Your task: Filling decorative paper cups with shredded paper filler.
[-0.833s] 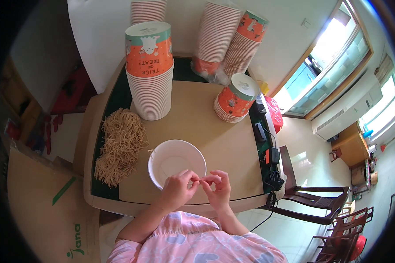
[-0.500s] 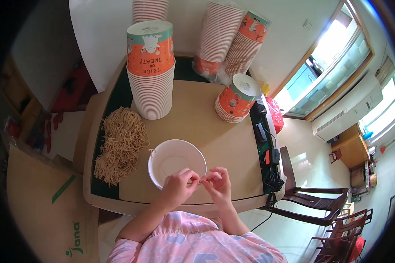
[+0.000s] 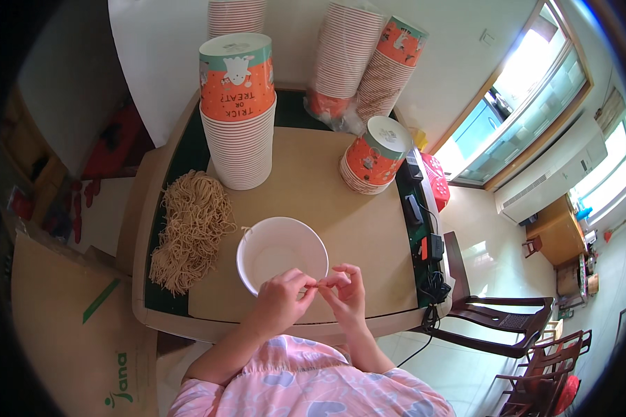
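A paper bucket (image 3: 275, 249) with a white inside stands mouth up on the table in front of me. A short bit of tan twine (image 3: 245, 230) sticks out at its left rim. Over the near right rim, my left hand (image 3: 283, 297) and my right hand (image 3: 343, 292) meet, both closed in a pinch. Between their fingertips is a small bit of twine, mostly hidden by the fingers. To the left of the bucket lies a loose heap of twine pieces (image 3: 192, 233).
A tall stack of upside-down buckets (image 3: 240, 149) stands behind the twine heap. A shorter stack (image 3: 375, 163) is at the right, with bagged stacks (image 3: 346, 59) against the wall. Power strips (image 3: 431, 248) and cables line the table's right edge, beside a dark wooden chair (image 3: 494, 316).
The bucket has shifted slightly away from me and to the right. My hands stay at its near right rim, with small finger movements.
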A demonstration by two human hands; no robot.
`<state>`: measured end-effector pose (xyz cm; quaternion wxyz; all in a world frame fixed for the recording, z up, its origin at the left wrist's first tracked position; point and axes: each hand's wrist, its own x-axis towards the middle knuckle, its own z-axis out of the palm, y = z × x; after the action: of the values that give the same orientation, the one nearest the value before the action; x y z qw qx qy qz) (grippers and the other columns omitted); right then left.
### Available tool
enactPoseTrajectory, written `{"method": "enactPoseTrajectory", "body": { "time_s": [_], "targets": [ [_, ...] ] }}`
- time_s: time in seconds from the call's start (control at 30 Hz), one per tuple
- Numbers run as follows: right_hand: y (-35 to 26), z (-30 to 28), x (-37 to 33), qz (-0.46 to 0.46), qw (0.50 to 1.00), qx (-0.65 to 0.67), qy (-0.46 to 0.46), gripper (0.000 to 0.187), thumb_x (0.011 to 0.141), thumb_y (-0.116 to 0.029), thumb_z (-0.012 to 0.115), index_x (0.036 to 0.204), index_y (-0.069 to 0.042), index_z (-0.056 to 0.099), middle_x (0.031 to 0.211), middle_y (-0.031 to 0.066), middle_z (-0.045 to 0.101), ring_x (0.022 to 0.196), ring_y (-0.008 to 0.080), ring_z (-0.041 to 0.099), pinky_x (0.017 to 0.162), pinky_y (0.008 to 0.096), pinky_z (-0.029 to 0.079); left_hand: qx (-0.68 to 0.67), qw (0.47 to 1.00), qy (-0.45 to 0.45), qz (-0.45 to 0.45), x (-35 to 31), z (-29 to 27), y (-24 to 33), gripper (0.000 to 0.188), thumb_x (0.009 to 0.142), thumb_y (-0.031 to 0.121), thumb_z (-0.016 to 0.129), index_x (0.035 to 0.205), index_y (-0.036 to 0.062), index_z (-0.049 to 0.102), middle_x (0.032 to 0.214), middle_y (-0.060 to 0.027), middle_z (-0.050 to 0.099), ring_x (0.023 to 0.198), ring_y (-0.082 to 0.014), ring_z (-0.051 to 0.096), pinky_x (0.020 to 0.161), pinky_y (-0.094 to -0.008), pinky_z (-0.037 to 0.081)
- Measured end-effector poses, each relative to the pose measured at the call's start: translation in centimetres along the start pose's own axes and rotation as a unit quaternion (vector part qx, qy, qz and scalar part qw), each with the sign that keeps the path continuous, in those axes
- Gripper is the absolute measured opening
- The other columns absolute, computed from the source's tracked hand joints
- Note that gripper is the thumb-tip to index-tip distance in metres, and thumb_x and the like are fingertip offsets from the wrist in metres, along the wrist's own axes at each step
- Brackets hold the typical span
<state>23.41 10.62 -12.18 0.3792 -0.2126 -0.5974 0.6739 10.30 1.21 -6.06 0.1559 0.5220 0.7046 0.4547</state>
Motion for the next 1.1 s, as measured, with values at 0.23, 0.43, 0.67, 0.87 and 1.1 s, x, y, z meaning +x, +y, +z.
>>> {"method": "enactPoseTrajectory", "body": {
  "time_s": [0.23,0.43,0.67,0.87,1.1],
  "targets": [
    [-0.2,0.4,-0.4,-0.018,0.999,-0.043,0.02,0.043,0.081,0.009,0.064,0.115,-0.003,0.041,0.084,0.0068,0.064,0.085,0.0153,0.062,0.082,0.0286,0.047,0.041,0.997,0.055,0.045,-0.3,1.0,-0.2,0.007,0.076,0.007,0.069,0.079,0.0059,0.064,0.076,-0.0083,0.061,0.063,-0.0244,0.06,0.057,-0.0343,0.048],
    [-0.9,1.0,-0.3,-0.044,0.992,-0.112,0.031,0.038,0.08,0.005,0.068,0.111,-0.003,0.048,0.086,0.0059,0.065,0.084,0.0143,0.062,0.077,0.0287,0.049,-0.027,0.998,0.033,-0.035,-0.3,0.5,-0.2,0.006,0.076,0.008,0.069,0.078,0.006,0.064,0.069,-0.0059,0.062,0.053,-0.0161,0.056,0.05,-0.0308,0.044],
    [-4.2,1.5,0.0,-0.074,0.93,-0.358,-0.038,0.028,0.075,-0.003,0.074,0.101,-0.006,0.064,0.098,0.0066,0.06,0.077,0.0155,0.057,0.067,0.0273,0.049,-0.033,0.997,0.01,-0.075,-0.1,-1.0,-0.6,0.006,0.079,0.01,0.067,0.083,0.0059,0.065,0.069,-0.0055,0.065,0.053,-0.0162,0.056,0.051,-0.0307,0.045],
    [-5.3,2.3,0.7,-0.088,0.9,-0.419,-0.074,0.024,0.077,-0.009,0.072,0.1,-0.009,0.066,0.099,0.0082,0.058,0.071,0.0188,0.057,0.061,0.0289,0.048,-0.043,0.996,0.015,-0.071,-0.2,-2.0,-1.0,0.007,0.081,0.01,0.067,0.086,0.0053,0.065,0.069,-0.0047,0.065,0.052,-0.0123,0.054,0.051,-0.0283,0.044],
    [-5.0,3.0,1.4,-0.086,0.88,-0.456,-0.1,0.016,0.076,-0.008,0.07,0.092,-0.008,0.066,0.098,0.0061,0.06,0.063,0.0179,0.056,0.057,0.0289,0.046,-0.062,0.994,0.005,-0.085,-0.5,-2.6,-1.6,0.007,0.082,0.01,0.065,0.087,0.0062,0.063,0.073,-0.0066,0.065,0.059,-0.018,0.06,0.056,-0.0323,0.048]
  ]
}}
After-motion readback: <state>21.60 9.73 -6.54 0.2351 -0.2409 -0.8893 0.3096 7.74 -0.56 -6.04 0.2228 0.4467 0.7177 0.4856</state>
